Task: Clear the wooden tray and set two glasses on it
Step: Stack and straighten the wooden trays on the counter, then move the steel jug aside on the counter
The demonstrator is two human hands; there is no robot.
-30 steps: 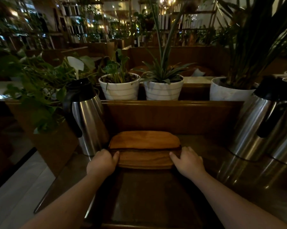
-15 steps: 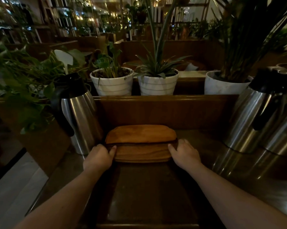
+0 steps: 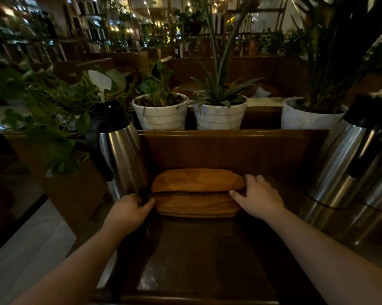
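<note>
Two wooden trays lie stacked on the dark counter against its back wall: a lighter upper tray (image 3: 196, 180) on a darker lower tray (image 3: 196, 205). Nothing rests on top of them. My left hand (image 3: 128, 211) grips the left end, thumb against the lower tray's edge. My right hand (image 3: 259, 197) holds the right end, fingers reaching past the upper tray's corner, thumb at the seam between the two. No glasses are in view.
A steel jug (image 3: 121, 155) with a black handle stands right beside the trays' left end. Two more steel jugs (image 3: 348, 166) stand at the right. Behind the wooden back wall (image 3: 229, 150) sit white plant pots (image 3: 160, 115). The counter (image 3: 207, 260) drops off on its left.
My right hand has slid further back along the trays' right end, up to the upper tray's corner. My left hand stays at the left end. The trays lie where they were.
</note>
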